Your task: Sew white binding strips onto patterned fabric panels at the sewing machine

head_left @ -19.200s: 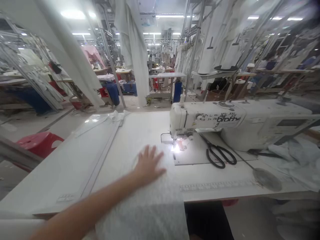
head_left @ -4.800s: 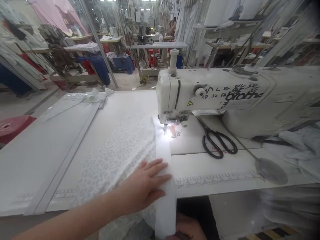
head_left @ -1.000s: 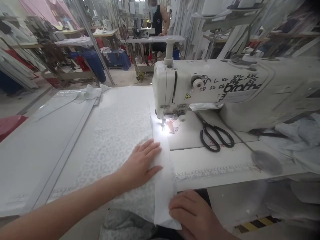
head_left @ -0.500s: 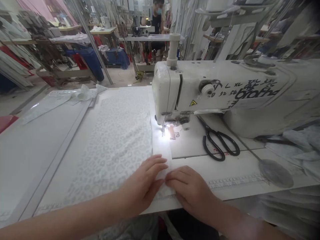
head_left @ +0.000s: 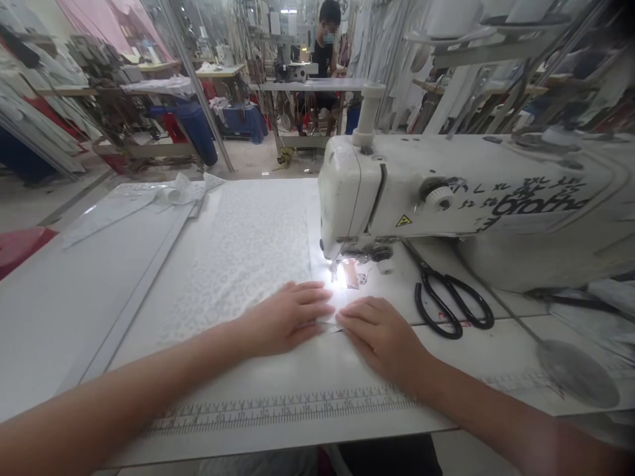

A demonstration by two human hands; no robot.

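Note:
A pale leopard-print fabric (head_left: 253, 244) lies on the sewing table, its right edge running under the needle area of a white sewing machine (head_left: 347, 192). My left hand (head_left: 290, 316) rests flat on the fabric's near right part, fingers stretched toward the lit presser foot (head_left: 335, 270). Beside it, my right hand (head_left: 380, 330) has its fingers together at the fabric's near corner, seemingly pinching it; the thumb is hidden. Both hands are just in front of the presser foot, fingertips close but apart.
Black-handled scissors (head_left: 451, 304) lie right of the needle. A printed ruler scale (head_left: 278, 411) runs along the table's front edge. White panels (head_left: 114, 264) cover the left side. A round-ended knee or lever plate (head_left: 578, 373) is at right. A person (head_left: 325, 59) sits at another machine behind.
Both hands have moved forward, closer to the needle, and the fabric's near edge has advanced with them, uncovering the ruler scale. My left fingers lie flatter. The camera view has shifted slightly.

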